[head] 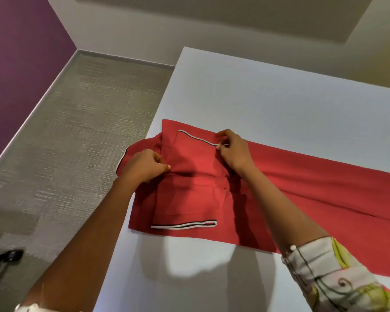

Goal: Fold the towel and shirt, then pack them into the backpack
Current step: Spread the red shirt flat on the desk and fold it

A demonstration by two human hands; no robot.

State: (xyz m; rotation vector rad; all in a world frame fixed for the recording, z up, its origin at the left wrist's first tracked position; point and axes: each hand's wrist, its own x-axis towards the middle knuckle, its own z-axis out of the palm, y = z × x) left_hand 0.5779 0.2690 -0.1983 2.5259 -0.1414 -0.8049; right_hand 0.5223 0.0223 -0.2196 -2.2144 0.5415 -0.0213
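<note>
Folding the shirt (189, 199) at the table's (257, 97) left edge: left hand (144, 166) pinches its cloth, right hand (232, 152) pinches the striped cuff (198, 138); next, likely lay that sleeve flat.

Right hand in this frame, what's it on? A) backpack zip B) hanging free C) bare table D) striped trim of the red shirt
D: the right hand pinches the white-and-black striped trim at the far edge of the red shirt, which lies on the white table.
</note>
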